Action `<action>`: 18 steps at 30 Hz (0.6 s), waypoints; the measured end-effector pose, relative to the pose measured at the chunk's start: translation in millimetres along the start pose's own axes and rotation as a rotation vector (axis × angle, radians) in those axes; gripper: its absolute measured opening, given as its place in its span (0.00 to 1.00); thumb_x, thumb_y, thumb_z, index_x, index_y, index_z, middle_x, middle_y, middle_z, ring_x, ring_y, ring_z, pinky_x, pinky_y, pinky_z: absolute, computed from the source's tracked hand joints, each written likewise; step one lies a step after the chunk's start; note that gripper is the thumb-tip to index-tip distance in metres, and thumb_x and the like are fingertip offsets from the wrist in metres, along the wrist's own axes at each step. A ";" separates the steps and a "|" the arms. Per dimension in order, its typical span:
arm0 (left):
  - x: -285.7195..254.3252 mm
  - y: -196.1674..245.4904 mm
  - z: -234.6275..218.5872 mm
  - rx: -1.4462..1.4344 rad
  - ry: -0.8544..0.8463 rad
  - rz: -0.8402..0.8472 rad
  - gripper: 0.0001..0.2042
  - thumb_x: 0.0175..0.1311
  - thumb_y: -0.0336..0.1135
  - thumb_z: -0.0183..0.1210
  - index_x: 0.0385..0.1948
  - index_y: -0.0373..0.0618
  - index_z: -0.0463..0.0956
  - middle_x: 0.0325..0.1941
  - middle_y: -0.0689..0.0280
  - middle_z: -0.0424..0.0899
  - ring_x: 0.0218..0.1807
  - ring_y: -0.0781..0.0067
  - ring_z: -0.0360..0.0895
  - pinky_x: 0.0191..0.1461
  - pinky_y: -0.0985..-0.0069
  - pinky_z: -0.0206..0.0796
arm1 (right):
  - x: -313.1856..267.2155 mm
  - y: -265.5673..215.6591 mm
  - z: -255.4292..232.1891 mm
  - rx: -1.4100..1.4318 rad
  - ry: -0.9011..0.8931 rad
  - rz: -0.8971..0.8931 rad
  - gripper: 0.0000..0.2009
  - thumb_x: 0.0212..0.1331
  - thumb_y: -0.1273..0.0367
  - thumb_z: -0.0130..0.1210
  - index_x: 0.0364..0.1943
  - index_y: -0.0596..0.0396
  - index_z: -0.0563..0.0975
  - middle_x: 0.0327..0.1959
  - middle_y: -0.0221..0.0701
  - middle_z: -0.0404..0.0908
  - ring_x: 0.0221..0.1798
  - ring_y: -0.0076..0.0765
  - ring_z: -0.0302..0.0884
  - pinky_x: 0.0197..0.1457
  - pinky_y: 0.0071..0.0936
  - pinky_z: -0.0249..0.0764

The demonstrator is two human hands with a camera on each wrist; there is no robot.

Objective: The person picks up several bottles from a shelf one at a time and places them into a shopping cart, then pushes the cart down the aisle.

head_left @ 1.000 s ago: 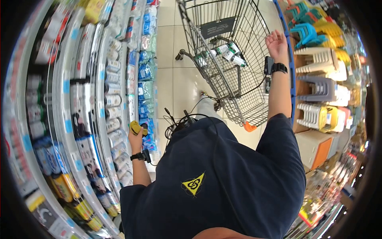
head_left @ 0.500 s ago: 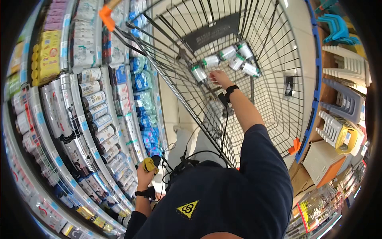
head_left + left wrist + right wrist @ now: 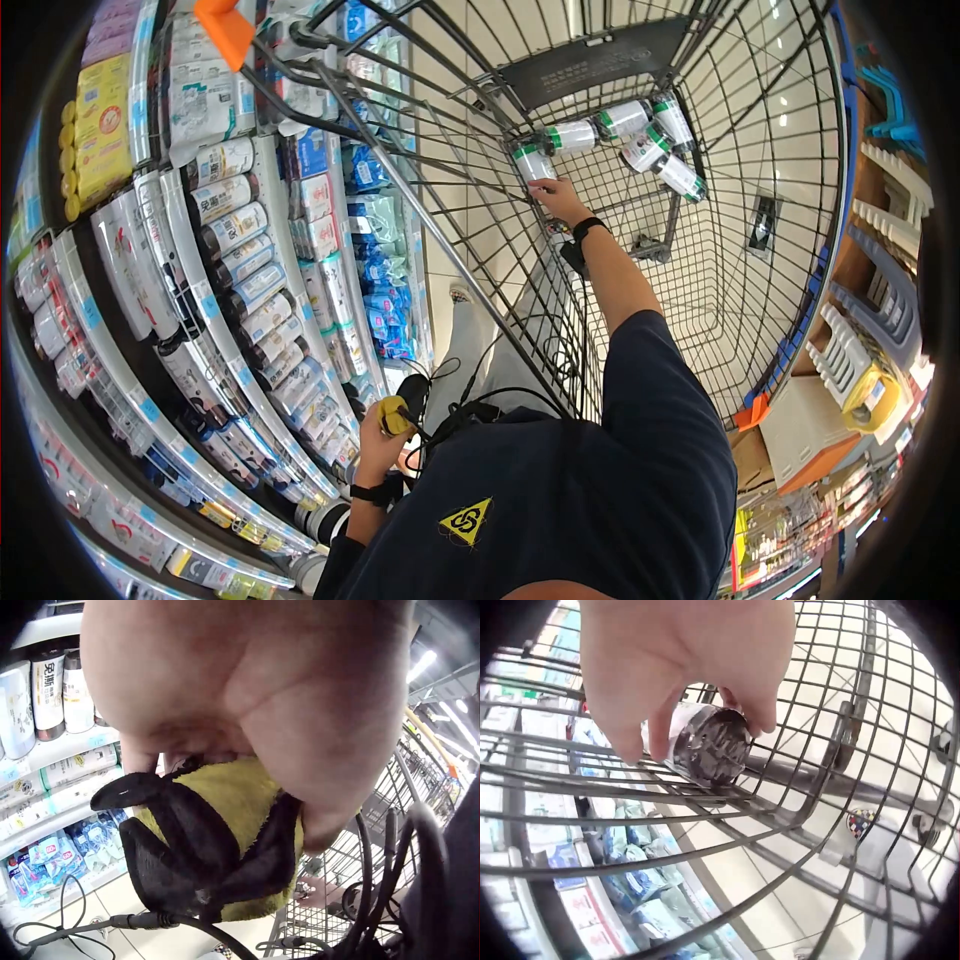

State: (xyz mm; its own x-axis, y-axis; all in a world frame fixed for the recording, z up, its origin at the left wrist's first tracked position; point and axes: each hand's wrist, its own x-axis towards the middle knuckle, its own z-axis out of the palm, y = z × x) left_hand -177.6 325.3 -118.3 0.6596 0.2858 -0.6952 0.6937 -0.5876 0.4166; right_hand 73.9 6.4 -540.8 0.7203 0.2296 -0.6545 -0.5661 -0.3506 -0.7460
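Stage: loading underway | right hand (image 3: 557, 197) wrapped round can (image 3: 707, 744) low in cart (image 3: 800, 240), not released | four cans (image 3: 628, 118) already laid | left hand (image 3: 385, 420) clutching yellow-black pouch (image 3: 217, 847).

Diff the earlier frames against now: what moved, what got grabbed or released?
The right hand went from raised and empty above the cart down into its basket, and now grips a green-capped can lying near four others. The cart looms closer in the head view. The left hand stayed by the shelves, holding the yellow-and-black object throughout.
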 end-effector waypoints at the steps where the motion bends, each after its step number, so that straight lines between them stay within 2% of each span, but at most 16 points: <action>1: -0.9 -0.2 -0.4 0.024 0.002 0.008 0.22 0.43 0.29 0.71 0.44 0.37 0.77 0.39 0.57 0.80 0.41 0.58 0.79 0.48 0.67 0.71 | -1.3 -2.0 -1.6 -0.053 0.026 -0.044 0.17 0.55 0.54 0.64 0.49 0.40 0.84 0.55 0.51 0.67 0.56 0.55 0.71 0.63 0.39 0.70; 3: -3.9 -5.4 -2.9 0.044 0.019 0.014 0.22 0.44 0.30 0.71 0.44 0.37 0.77 0.39 0.57 0.81 0.41 0.57 0.79 0.48 0.67 0.71 | -3.7 -9.4 -1.0 -0.135 0.077 -0.094 0.17 0.52 0.56 0.68 0.46 0.41 0.85 0.53 0.49 0.67 0.54 0.54 0.72 0.61 0.37 0.72; 4: -5.3 -13.3 -3.8 0.061 0.014 0.017 0.22 0.46 0.27 0.69 0.47 0.37 0.76 0.40 0.59 0.81 0.42 0.62 0.81 0.48 0.70 0.72 | -7.2 -13.0 -0.1 -0.153 0.121 -0.105 0.13 0.54 0.59 0.68 0.44 0.41 0.85 0.52 0.47 0.68 0.53 0.50 0.72 0.60 0.35 0.71; 5: -7.2 -18.5 -4.8 0.077 0.008 0.020 0.23 0.48 0.24 0.66 0.49 0.37 0.74 0.41 0.60 0.82 0.43 0.68 0.82 0.49 0.72 0.74 | -4.9 -8.2 0.3 -0.212 0.186 -0.134 0.18 0.52 0.59 0.69 0.48 0.44 0.83 0.50 0.46 0.68 0.52 0.50 0.72 0.59 0.36 0.72; 6: -8.8 -17.2 -6.1 0.070 0.018 0.018 0.23 0.48 0.24 0.66 0.49 0.37 0.74 0.41 0.60 0.82 0.43 0.68 0.82 0.49 0.72 0.74 | -4.4 -3.6 1.6 -0.272 0.253 -0.161 0.23 0.50 0.60 0.71 0.51 0.47 0.81 0.48 0.45 0.69 0.52 0.49 0.72 0.59 0.36 0.72; 7: -8.5 -15.2 -7.2 0.034 0.032 0.007 0.22 0.46 0.27 0.69 0.47 0.37 0.76 0.40 0.58 0.82 0.42 0.62 0.81 0.48 0.70 0.72 | -4.2 0.7 5.0 -0.278 0.249 -0.171 0.23 0.50 0.60 0.71 0.51 0.47 0.81 0.48 0.45 0.69 0.52 0.49 0.72 0.59 0.36 0.72; 8: -8.5 -13.3 -7.7 -0.003 0.047 -0.002 0.23 0.44 0.31 0.72 0.45 0.37 0.77 0.39 0.57 0.81 0.41 0.57 0.80 0.48 0.67 0.71 | -6.1 -0.2 7.0 -0.330 0.341 -0.131 0.30 0.48 0.60 0.73 0.56 0.52 0.75 0.48 0.46 0.71 0.51 0.49 0.73 0.58 0.37 0.73; 9: -9.0 -12.5 -7.3 -0.051 0.050 -0.029 0.23 0.44 0.31 0.72 0.45 0.37 0.77 0.40 0.57 0.81 0.42 0.59 0.80 0.49 0.68 0.71 | -4.7 -2.2 8.1 -0.379 0.435 -0.092 0.37 0.45 0.61 0.74 0.61 0.58 0.70 0.48 0.48 0.73 0.51 0.49 0.75 0.57 0.38 0.74; 10: -9.3 -11.5 -7.7 -0.059 0.063 -0.023 0.23 0.44 0.31 0.72 0.45 0.37 0.77 0.40 0.57 0.81 0.42 0.59 0.80 0.49 0.68 0.71 | -0.1 -4.8 5.2 -0.382 0.437 -0.109 0.37 0.45 0.61 0.74 0.61 0.58 0.70 0.48 0.48 0.73 0.51 0.49 0.75 0.57 0.38 0.74; 12: -11.4 -12.0 -7.1 -0.033 0.059 -0.048 0.23 0.45 0.31 0.72 0.45 0.37 0.77 0.41 0.58 0.82 0.43 0.60 0.81 0.49 0.69 0.72 | 8.4 -8.0 -6.1 -0.192 0.171 0.211 0.47 0.40 0.61 0.75 0.65 0.65 0.61 0.56 0.55 0.74 0.58 0.55 0.75 0.61 0.39 0.72; 13: -13.0 -22.9 -4.8 -0.022 0.072 -0.028 0.22 0.45 0.31 0.71 0.45 0.37 0.77 0.41 0.57 0.82 0.43 0.60 0.81 0.49 0.69 0.72 | 7.9 -7.0 -7.3 -0.275 0.165 0.186 0.44 0.40 0.59 0.74 0.61 0.69 0.66 0.54 0.56 0.78 0.59 0.53 0.77 0.60 0.38 0.73; 14: -16.4 -22.4 -4.6 -0.033 0.082 -0.032 0.22 0.45 0.31 0.71 0.45 0.37 0.77 0.41 0.57 0.82 0.43 0.60 0.81 0.49 0.69 0.72 | 8.5 -4.8 -8.7 -0.285 0.157 0.177 0.44 0.40 0.59 0.74 0.61 0.69 0.66 0.54 0.56 0.78 0.59 0.53 0.77 0.60 0.38 0.73; 16: -21.0 -21.0 -3.9 -0.050 0.076 -0.029 0.22 0.45 0.31 0.71 0.45 0.37 0.77 0.41 0.56 0.82 0.43 0.59 0.81 0.49 0.68 0.72 | 9.7 -0.6 -10.9 -0.400 0.016 0.164 0.40 0.41 0.54 0.74 0.55 0.70 0.72 0.47 0.49 0.82 0.47 0.45 0.82 0.51 0.37 0.77; 17: -24.3 -23.4 -2.8 0.001 0.107 0.007 0.23 0.44 0.31 0.71 0.45 0.37 0.77 0.40 0.56 0.82 0.42 0.58 0.80 0.50 0.67 0.72 | 4.7 -1.5 -9.9 -0.344 0.062 0.170 0.36 0.41 0.52 0.72 0.49 0.69 0.77 0.43 0.46 0.83 0.43 0.44 0.83 0.49 0.36 0.77; 18: -28.0 -29.3 -1.3 -0.008 0.106 0.002 0.23 0.44 0.31 0.71 0.45 0.37 0.77 0.40 0.56 0.82 0.42 0.58 0.80 0.50 0.67 0.72 | 0.4 -2.1 -12.7 -0.353 0.058 0.171 0.36 0.41 0.52 0.72 0.49 0.69 0.77 0.43 0.46 0.83 0.43 0.44 0.83 0.49 0.36 0.77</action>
State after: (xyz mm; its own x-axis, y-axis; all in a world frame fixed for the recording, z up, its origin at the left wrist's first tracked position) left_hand -216.0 335.5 -110.3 0.6875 0.3637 -0.6286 0.6945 -0.5824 0.4225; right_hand 80.4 -4.3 -537.9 0.6547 0.0925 -0.7502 -0.5147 -0.6722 -0.5321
